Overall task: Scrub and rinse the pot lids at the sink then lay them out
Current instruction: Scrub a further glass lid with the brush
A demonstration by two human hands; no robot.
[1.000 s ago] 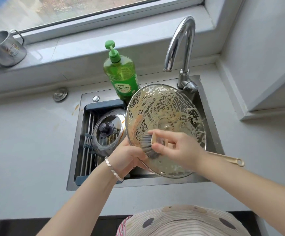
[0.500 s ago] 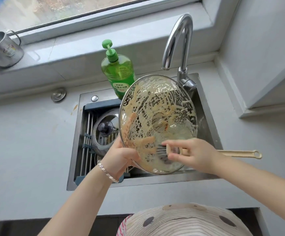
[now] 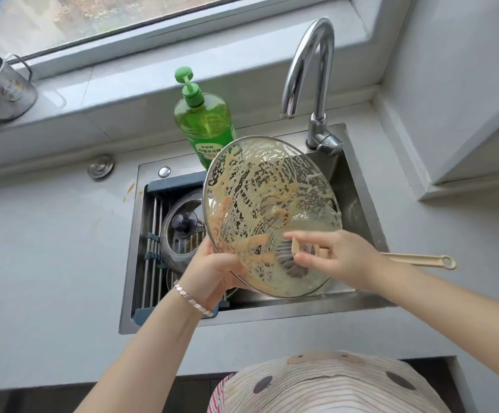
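Glass lid (image 3: 272,189) gripped by left hand (image 3: 212,272), right hand (image 3: 343,257) fingers (image 3: 309,235) pinching brush (image 3: 415,259)

Window (image 3: 123,16) runs across the far side and plain daylight comes in through it, so my whole corner looks pale. Under it is a wide grey windowsill (image 3: 152,84) with a bit of shine, and a metal mug (image 3: 2,90) sits at its far left end. My countertop (image 3: 48,248) is the same light grey, with a small orange stain (image 3: 129,190) and a round metal cap (image 3: 100,170) on the left. Grey wall (image 3: 465,70) on the right.
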